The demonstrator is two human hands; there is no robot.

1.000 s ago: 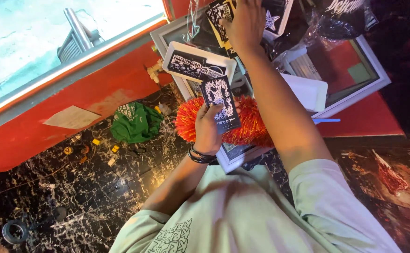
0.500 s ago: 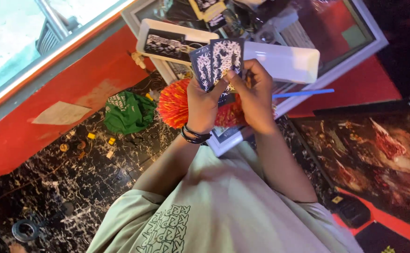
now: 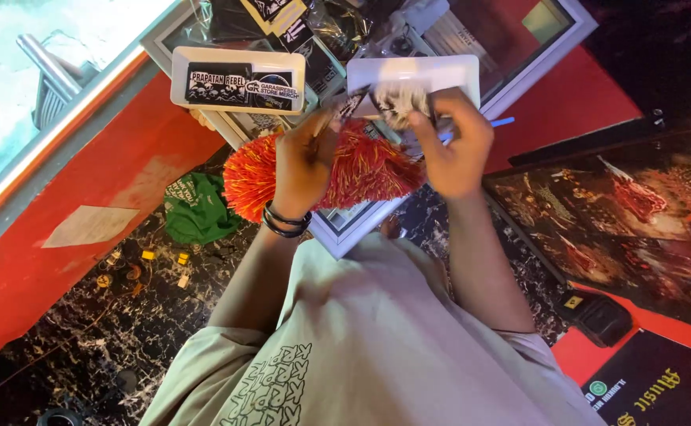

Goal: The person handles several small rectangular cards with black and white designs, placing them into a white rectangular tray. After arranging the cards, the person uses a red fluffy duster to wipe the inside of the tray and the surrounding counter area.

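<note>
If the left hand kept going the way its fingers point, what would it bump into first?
The left hand points up the picture, toward the counter. It would probably first meet the white tray with the black sticker just beyond its fingertips, though depth is hard to judge from above.

Red-and-yellow pom-pom (image 3: 361,170) lying across the white-framed case's (image 3: 337,237) near corner. Green cloth (image 3: 195,209) crumpled on the black marbled floor (image 3: 69,323) beside the red wall (image 3: 85,181). Blue pen (image 3: 503,122) at the case's right edge.

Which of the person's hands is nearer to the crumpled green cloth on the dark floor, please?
Left. The left hand is over the red fringed pom-pom, just right of the green cloth; the right hand is farther right, holding small dark cards.
</note>
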